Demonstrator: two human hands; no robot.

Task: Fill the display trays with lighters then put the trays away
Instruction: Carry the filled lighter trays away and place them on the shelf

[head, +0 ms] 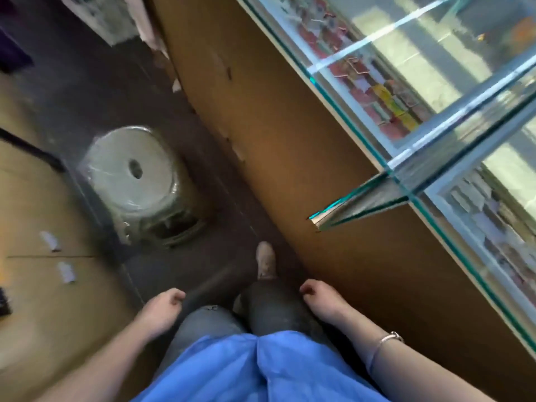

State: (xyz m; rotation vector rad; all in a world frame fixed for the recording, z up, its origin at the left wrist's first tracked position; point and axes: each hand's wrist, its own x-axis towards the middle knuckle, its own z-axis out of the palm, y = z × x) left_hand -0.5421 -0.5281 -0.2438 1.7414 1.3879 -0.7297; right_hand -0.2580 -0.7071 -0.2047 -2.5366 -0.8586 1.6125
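Note:
I look down at my legs and the dark floor between a glass display counter [406, 158] on the right and a brown surface on the left. My left hand [162, 309] hangs by my left thigh with fingers loosely curled, holding nothing. My right hand [322, 300] hangs by my right knee, also loosely curled and empty, with a bracelet on that wrist. Rows of small coloured packs [380, 103] lie blurred inside the glass case. No tray or lighter is plainly visible.
A round white plastic stool [136, 172] stands on the floor ahead on the left. A glass door panel [356, 204] sticks out from the counter's brown wooden back [275, 117]. Two small white items [50, 240] lie on the left brown surface.

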